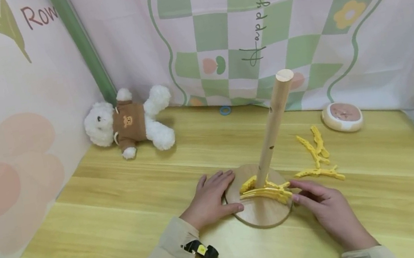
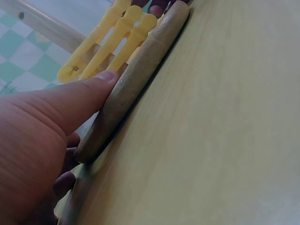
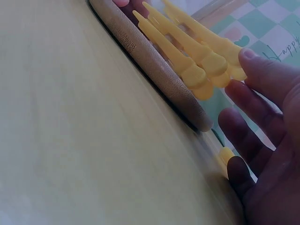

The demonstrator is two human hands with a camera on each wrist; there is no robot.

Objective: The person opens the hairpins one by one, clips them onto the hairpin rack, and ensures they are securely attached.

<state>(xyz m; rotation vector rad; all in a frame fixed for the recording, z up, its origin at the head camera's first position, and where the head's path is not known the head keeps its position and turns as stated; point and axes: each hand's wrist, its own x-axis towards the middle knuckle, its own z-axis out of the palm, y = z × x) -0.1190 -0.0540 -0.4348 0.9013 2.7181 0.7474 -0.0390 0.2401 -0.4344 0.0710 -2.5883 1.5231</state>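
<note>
The right hand (image 1: 331, 208) pinches the rounded end of a slender, tapering yellow clip (image 3: 206, 35). The left hand (image 1: 212, 200) rests spread on the round wooden base (image 1: 263, 217).

Smooth plastic clips (image 3: 199, 52), a matt wooden post (image 1: 273, 129) and wooden base (image 1: 263, 215) share a faintly glossy, wood-grained bench (image 1: 115, 215) with a fluffy plush toy (image 1: 132, 120).

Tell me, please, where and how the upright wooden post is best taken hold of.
Probably round the upper part of the wooden post, from either side: it is a slim, clear cylinder there, while yellow clips crowd its foot.
</note>
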